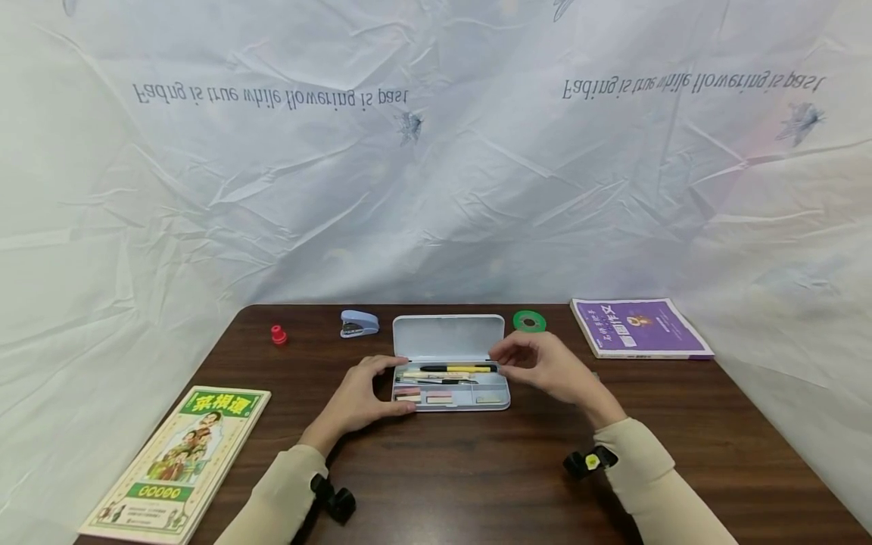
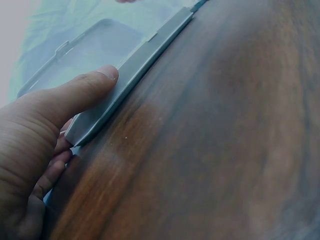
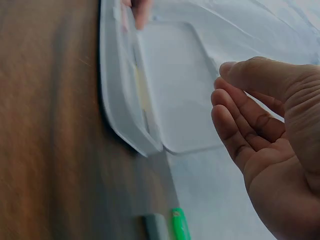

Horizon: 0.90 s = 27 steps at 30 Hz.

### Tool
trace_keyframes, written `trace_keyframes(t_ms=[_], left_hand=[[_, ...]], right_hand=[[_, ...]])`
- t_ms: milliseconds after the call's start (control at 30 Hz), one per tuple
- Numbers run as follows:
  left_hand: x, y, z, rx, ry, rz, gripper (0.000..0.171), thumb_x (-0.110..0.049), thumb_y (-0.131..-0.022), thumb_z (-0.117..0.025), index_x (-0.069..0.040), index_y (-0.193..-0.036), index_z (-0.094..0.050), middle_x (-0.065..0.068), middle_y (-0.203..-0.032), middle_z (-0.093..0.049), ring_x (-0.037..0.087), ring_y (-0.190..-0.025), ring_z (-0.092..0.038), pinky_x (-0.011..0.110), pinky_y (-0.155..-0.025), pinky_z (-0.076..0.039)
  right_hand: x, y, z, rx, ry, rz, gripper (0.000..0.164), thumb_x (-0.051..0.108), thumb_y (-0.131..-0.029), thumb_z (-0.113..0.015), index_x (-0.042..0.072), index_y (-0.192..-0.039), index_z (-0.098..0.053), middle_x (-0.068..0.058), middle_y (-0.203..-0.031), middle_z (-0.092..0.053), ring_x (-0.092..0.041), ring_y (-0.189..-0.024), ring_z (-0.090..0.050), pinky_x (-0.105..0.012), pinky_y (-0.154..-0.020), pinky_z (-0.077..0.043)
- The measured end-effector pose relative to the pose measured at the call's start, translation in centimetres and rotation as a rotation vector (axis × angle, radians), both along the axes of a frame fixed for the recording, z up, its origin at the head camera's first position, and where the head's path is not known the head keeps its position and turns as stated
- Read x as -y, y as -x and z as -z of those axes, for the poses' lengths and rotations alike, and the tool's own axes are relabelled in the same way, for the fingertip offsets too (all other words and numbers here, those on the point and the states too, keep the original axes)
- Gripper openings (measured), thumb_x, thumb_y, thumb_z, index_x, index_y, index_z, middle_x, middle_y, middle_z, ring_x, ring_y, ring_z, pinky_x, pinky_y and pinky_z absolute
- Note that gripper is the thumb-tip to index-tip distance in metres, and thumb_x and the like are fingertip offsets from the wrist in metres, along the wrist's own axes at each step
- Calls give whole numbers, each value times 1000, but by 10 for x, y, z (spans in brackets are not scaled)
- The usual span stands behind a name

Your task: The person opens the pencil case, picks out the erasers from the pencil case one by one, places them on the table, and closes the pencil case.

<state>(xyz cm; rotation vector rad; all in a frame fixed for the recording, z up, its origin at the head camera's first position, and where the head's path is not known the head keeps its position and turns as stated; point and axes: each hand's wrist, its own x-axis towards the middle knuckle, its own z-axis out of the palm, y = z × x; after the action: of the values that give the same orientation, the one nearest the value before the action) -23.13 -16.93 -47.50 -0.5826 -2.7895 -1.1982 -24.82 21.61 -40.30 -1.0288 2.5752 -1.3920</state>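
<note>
An open pale pencil case point(image 1: 451, 407) lies on the table, its lid point(image 1: 448, 336) tilted back. A yellow-and-black pen point(image 1: 458, 369) and other pens fill its long rear compartment, with small erasers point(image 1: 439, 397) in the front ones. My left hand point(image 1: 359, 393) grips the case's left end, thumb on the front wall point(image 2: 106, 97) and fingers round the side. Over the right end hovers my right hand point(image 1: 545, 369), fingers loosely bent and thumb near the fingertips. Nothing shows between them in the right wrist view, where the hand point(image 3: 272, 135) stands apart from the lid.
Behind the case are a light blue stapler point(image 1: 359, 324) and a green tape roll point(image 1: 529, 321). A small red object point(image 1: 278, 334) stands at the far left. A purple book point(image 1: 636, 328) lies at the back right, a green-and-cream book point(image 1: 180, 462) at the front left.
</note>
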Motion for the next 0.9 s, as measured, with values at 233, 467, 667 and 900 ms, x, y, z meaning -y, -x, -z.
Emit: trace_keyframes(t_ms=[233, 467, 667, 900], left_hand=[[0, 0, 0, -4, -4, 1, 80, -56, -83, -97, -28, -153, -69, 4, -156, -63, 32, -139, -59, 66, -117, -45], [-1, 0, 0, -3, -7, 0, 80, -55, -83, -98, -28, -153, -69, 5, -155, -63, 32, -139, -59, 66, -118, -45], [-1, 0, 0, 3, -9, -3, 80, -55, -83, -98, -28, -153, -69, 5, -155, -63, 32, -138, -59, 66, -118, -45], [0, 0, 0, -1, -6, -5, 81, -56, -83, -98, -28, -153, -69, 4, -155, -63, 31, -138, -59, 66, -118, -44]], right_hand=[[15, -5, 11, 34, -125, -89, 19, 4, -103, -80, 8, -122, -81, -9, -114, -79, -15, -98, -72, -31, -85, -62], [22, -8, 15, 12, -222, -120, 15, 3, -103, -80, 13, -113, -83, 3, -106, -78, -9, -91, -70, -30, -82, -62], [23, -9, 16, -27, -251, -123, 15, 1, -103, -79, 15, -109, -83, 6, -105, -76, -7, -91, -69, -29, -82, -61], [23, -8, 19, -49, -296, -116, 15, 6, -105, -78, 19, -111, -84, 5, -109, -75, -6, -95, -69, -29, -82, -60]])
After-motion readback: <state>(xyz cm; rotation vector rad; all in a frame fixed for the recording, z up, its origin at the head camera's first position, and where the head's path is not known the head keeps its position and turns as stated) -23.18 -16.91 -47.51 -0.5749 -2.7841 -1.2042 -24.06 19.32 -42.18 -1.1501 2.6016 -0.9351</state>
